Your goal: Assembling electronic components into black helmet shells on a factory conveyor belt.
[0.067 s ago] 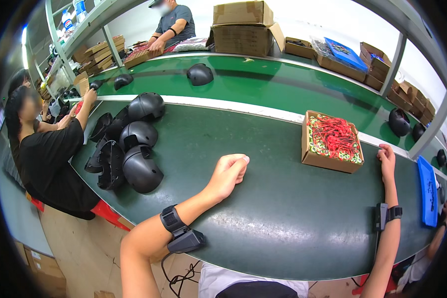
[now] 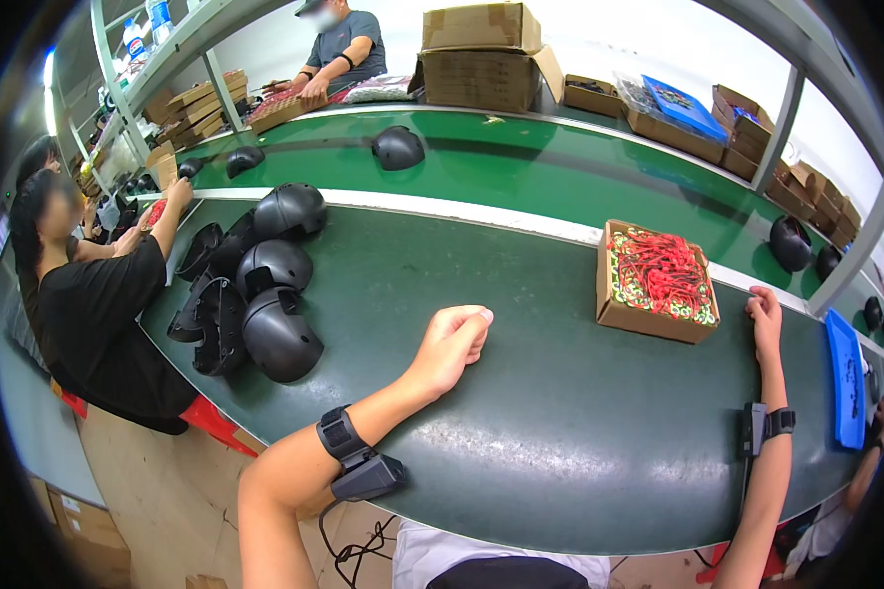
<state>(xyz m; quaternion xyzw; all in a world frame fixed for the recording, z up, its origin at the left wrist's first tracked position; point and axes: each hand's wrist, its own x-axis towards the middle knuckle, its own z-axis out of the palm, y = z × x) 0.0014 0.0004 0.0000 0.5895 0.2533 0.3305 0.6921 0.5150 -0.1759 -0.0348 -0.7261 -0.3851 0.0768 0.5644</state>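
Observation:
My left hand (image 2: 450,346) rests on the dark green table in a loose fist, thumb on top, and nothing shows in it. Farther right, beside a small cardboard box (image 2: 648,321), my right hand (image 2: 766,316) lies with its fingers curled in and no object visible; its palm side is partly hidden. That box is packed with red-and-black wires (image 2: 661,267) and small pale green-white rings, and neither hand touches it. Left of my left hand sits a cluster of glossy black helmet-like shells (image 2: 281,334), some showing their hollow side.
Beyond the table's pale rail runs a green conveyor belt (image 2: 521,167) carrying black shells (image 2: 398,148). A blue tray (image 2: 845,378) with small dark parts lies at the right. A co-worker (image 2: 103,285) sits at the left; another person (image 2: 349,49) stands behind the belt near cardboard boxes (image 2: 481,74).
The black shell at the middle of the conveyor has shifted very slightly right. Both my hands stay where they were.

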